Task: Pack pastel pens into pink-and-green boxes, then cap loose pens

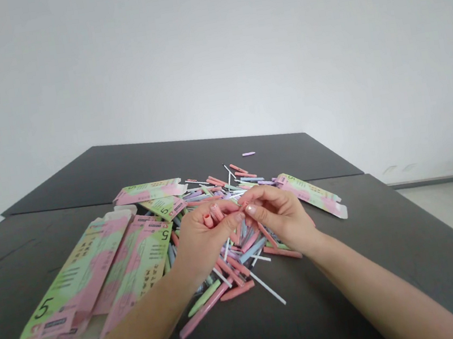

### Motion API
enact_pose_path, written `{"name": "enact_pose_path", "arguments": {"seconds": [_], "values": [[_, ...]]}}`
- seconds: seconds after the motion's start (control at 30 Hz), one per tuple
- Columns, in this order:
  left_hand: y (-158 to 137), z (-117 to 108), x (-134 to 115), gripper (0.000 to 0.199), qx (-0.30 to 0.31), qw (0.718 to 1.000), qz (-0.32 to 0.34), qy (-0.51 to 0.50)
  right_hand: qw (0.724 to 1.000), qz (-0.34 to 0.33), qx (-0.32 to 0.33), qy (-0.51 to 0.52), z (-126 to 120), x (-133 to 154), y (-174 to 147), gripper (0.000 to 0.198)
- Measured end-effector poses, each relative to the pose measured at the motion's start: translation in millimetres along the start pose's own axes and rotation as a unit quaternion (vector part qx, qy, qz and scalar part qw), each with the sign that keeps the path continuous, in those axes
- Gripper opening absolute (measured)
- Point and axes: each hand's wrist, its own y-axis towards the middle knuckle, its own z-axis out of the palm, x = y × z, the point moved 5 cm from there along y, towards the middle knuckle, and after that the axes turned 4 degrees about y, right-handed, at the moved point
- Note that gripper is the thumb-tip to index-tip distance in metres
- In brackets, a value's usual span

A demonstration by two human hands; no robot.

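Your left hand and right hand pinched a small coral piece above the pen pile on the table; your left also cradled coral tubes. The piece seemed light, stiff, perhaps slippery, best gripped by its sides.

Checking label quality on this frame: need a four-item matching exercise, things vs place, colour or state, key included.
Things
1. Left hand
2. Printed boxes
3. Lone lilac piece
4. Wall

Descriptions
A. Pale, behind the dark tabletop
B. Holding short pink pieces
C. Beyond the pile, apart from it
D. Pink and green, lying left and right of the pile

Pairs: 1-B, 2-D, 3-C, 4-A
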Motion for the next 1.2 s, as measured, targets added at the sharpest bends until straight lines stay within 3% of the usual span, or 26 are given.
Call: {"name": "enact_pose_path", "arguments": {"seconds": [0.27,0.53,0.97,1.2], "values": [[0.9,3.8,8.6,0.009,0.04,0.998,-0.014,-0.052,1.0,0.005,0.008,-0.011,3.6,-5.3,-1.7,0.017],[-2.7,9.8,14.2,0.025,0.072,0.973,-0.127,-0.177,0.994,0.059,0.009,0.096,3.8,-18.6,-1.8,0.015],[8.3,-4.0,18.2,0.032,-0.054,0.938,-0.158,-0.304,0.96,0.13,0.06,0.239,10.3,-9.6,-1.7,0.02],[7.5,-3.1,13.3,0.028,-0.056,0.928,-0.159,-0.333,0.959,0.144,0.052,0.24,11.6,-11.8,-2.0,0.021]]}}
